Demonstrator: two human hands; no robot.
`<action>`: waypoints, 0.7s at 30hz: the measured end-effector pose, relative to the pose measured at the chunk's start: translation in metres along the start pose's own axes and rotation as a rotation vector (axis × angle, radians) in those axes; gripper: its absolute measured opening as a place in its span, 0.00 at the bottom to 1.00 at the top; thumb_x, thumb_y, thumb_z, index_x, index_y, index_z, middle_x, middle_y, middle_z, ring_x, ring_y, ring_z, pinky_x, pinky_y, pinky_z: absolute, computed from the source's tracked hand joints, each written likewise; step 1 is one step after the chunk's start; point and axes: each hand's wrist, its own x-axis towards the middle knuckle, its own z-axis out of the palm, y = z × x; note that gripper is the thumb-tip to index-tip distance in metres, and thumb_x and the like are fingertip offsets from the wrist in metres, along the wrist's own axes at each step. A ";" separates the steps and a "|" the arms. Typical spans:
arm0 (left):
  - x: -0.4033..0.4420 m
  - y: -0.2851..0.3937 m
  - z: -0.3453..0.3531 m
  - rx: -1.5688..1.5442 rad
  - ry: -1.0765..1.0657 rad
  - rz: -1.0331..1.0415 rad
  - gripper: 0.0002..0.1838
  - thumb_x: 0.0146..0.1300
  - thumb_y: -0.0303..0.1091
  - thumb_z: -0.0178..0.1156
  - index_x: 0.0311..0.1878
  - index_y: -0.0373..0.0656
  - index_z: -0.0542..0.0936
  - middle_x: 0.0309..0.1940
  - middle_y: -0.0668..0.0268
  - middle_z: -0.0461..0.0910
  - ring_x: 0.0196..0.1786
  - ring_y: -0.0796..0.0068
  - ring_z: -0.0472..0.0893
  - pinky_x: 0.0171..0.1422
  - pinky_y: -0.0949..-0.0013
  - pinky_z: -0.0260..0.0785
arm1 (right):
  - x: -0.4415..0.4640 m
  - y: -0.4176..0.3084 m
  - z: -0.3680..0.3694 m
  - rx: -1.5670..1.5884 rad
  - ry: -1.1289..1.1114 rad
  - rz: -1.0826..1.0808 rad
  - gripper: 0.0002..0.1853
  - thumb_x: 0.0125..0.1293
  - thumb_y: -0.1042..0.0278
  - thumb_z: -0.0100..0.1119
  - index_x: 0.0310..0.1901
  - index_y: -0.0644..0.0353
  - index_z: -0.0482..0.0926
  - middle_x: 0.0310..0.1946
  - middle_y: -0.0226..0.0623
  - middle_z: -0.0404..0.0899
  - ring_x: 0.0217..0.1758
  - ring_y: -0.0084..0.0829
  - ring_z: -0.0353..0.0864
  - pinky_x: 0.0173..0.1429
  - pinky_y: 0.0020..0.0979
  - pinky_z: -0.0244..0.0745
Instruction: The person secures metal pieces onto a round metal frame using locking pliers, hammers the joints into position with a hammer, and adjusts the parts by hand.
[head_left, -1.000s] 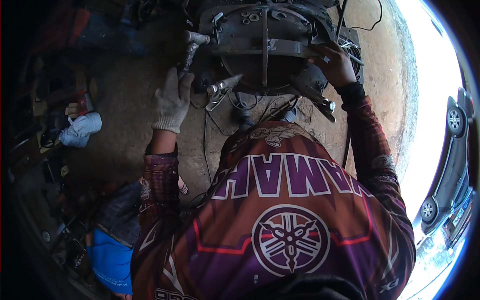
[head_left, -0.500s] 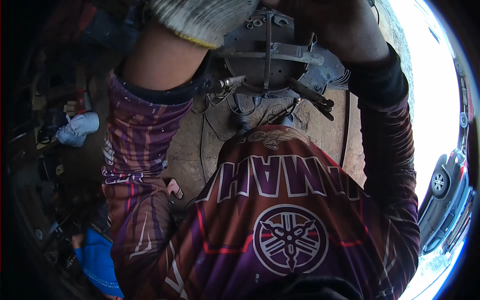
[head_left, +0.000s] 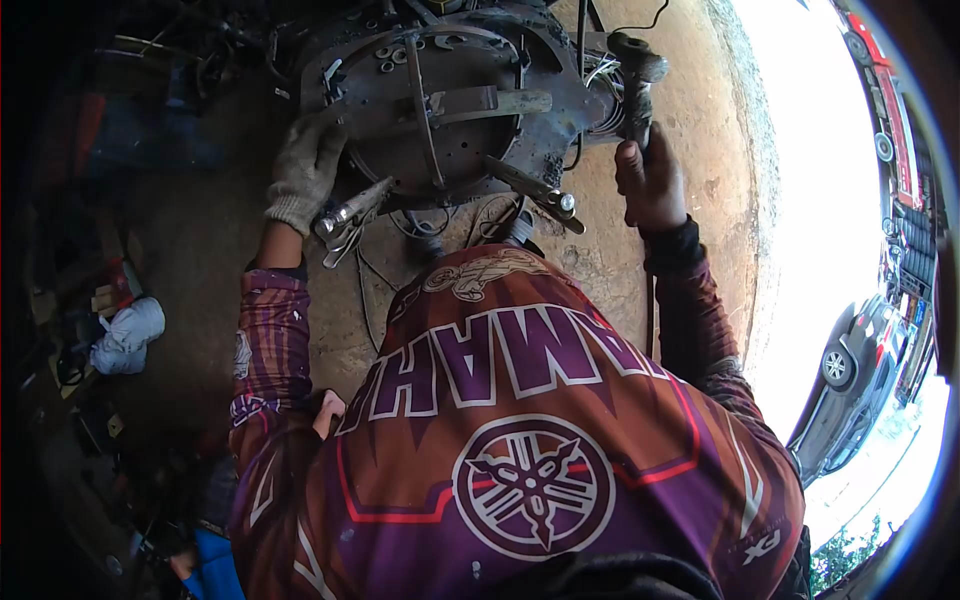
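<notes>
Now that the hammer (head_left: 638,85) sits in my bare right hand (head_left: 656,188) rather than my gloved left hand (head_left: 303,172), fingers wrapped around its handle right of the metal plate (head_left: 550,130), the left is free of the tool at the plate's left edge; whether it grips there, I cannot tell. Locking pliers (head_left: 352,207) sit at the near edge, looped wires (head_left: 603,78) at the far right.

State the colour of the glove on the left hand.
The glove is dull greyish beige, best seen in the head view.

Rough, dull metal hammer (head_left: 638,92)
</notes>
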 end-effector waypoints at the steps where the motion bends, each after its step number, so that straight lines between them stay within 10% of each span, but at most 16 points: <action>1: -0.004 -0.002 0.007 -0.002 -0.005 0.003 0.25 0.72 0.57 0.50 0.58 0.48 0.79 0.55 0.52 0.78 0.57 0.48 0.78 0.61 0.54 0.72 | -0.007 0.002 0.006 0.134 -0.044 0.083 0.18 0.76 0.50 0.50 0.48 0.59 0.69 0.24 0.21 0.65 0.22 0.14 0.63 0.25 0.20 0.63; 7: -0.010 -0.010 0.016 -0.063 0.001 -0.004 0.24 0.74 0.56 0.48 0.59 0.50 0.79 0.54 0.51 0.78 0.58 0.46 0.78 0.60 0.53 0.72 | 0.000 0.014 0.034 0.391 -0.278 0.456 0.24 0.78 0.45 0.44 0.43 0.62 0.73 0.22 0.24 0.67 0.23 0.15 0.63 0.27 0.23 0.59; 16: -0.009 -0.016 0.015 -0.046 -0.044 0.004 0.25 0.73 0.57 0.48 0.60 0.49 0.78 0.56 0.50 0.77 0.58 0.45 0.77 0.60 0.52 0.72 | 0.002 -0.015 0.025 0.400 -0.104 0.059 0.28 0.79 0.42 0.37 0.38 0.62 0.73 0.20 0.27 0.66 0.23 0.19 0.63 0.27 0.26 0.60; 21: -0.006 -0.014 0.013 -0.013 -0.044 -0.031 0.25 0.73 0.56 0.49 0.59 0.48 0.78 0.56 0.50 0.77 0.58 0.44 0.77 0.60 0.52 0.72 | 0.000 0.025 0.033 -0.097 -0.187 0.234 0.29 0.79 0.43 0.37 0.36 0.64 0.72 0.21 0.34 0.69 0.25 0.26 0.68 0.32 0.34 0.65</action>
